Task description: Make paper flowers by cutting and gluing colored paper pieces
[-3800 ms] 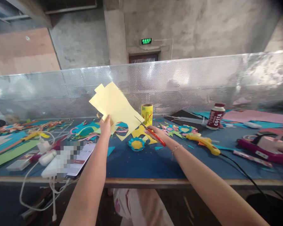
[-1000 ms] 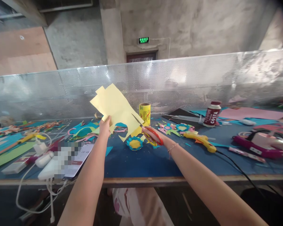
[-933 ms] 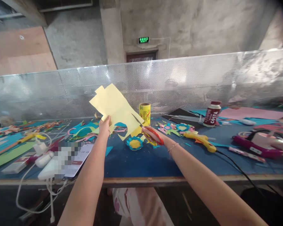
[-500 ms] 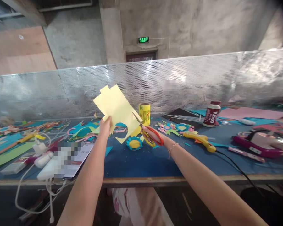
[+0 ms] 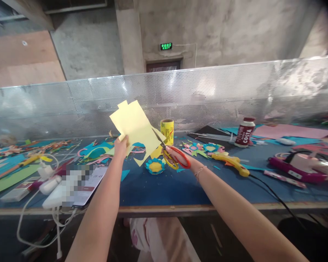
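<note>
My left hand (image 5: pixel 121 146) is closed on the lower left edge of a pale yellow paper sheet (image 5: pixel 133 122), held above the table. The sheet has a stepped top edge and a curved cut-out at its bottom. My right hand (image 5: pixel 180 157) grips scissors (image 5: pixel 186 162) with one red and one yellow handle. Their blades lie at the right edge of the sheet, where a strip stands partly apart. A blue and yellow paper flower (image 5: pixel 155 166) lies on the table below the hands. Behind the scissors stands a yellow tape roll (image 5: pixel 167 131).
Right of my hand are paper flowers (image 5: pixel 211 147), a yellow glue gun (image 5: pixel 232 163) with a black cord, and a brown bottle (image 5: pixel 245 133). A phone (image 5: pixel 94 185), white cables and paper scraps (image 5: pixel 95 151) lie left. A perforated metal screen (image 5: pixel 98 105) spans behind.
The yellow sheet has tilted and shifted slightly right. The scissors' blades reach further up along its right edge, and the strip there stands more apart.
</note>
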{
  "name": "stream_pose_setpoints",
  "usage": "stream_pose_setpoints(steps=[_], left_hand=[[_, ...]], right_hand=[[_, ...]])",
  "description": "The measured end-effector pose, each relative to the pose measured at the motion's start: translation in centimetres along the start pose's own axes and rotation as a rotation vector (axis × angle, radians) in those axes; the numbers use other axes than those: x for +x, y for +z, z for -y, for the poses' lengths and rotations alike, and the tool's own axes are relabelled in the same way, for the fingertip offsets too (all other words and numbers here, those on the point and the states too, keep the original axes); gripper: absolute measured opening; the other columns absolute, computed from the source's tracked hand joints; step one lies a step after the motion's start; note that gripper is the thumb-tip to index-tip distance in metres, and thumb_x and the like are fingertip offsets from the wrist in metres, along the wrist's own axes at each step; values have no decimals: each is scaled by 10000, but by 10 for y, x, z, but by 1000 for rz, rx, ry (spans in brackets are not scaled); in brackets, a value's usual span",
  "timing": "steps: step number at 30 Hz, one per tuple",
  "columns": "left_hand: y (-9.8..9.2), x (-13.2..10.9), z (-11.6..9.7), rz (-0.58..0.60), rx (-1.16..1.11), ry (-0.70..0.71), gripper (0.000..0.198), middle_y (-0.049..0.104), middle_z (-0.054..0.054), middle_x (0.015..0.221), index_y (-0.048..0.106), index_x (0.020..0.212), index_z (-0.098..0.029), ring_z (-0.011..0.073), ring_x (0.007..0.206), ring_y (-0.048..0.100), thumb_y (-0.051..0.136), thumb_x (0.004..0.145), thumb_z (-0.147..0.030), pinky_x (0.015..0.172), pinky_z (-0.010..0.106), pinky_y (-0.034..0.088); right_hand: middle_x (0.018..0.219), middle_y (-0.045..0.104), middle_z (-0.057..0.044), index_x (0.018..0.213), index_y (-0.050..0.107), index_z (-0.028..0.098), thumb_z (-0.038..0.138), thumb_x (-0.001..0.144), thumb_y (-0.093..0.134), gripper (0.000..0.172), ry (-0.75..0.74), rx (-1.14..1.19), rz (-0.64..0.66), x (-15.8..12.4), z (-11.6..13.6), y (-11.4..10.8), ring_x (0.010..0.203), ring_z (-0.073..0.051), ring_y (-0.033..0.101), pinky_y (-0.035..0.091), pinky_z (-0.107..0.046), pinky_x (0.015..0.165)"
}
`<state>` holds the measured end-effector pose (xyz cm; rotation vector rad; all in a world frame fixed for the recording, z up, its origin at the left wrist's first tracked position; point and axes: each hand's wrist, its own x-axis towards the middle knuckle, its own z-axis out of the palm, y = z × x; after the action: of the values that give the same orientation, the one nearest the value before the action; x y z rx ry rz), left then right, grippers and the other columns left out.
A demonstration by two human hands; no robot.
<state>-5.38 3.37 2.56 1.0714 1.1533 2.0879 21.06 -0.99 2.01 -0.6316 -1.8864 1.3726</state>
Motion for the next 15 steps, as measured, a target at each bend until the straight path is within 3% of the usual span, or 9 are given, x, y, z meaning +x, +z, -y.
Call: stream_pose_setpoints(steps=[15], left_hand=[[9, -5, -4, 15, -58, 56, 296, 648, 62, 836, 626, 864, -155, 158, 788, 611, 688, 613, -300, 758, 301, 484]], right_hand=[[461, 371, 66, 666, 399, 179, 593, 787, 364, 432, 38, -65, -50, 2, 4, 6, 362, -53, 324, 272, -207, 374]])
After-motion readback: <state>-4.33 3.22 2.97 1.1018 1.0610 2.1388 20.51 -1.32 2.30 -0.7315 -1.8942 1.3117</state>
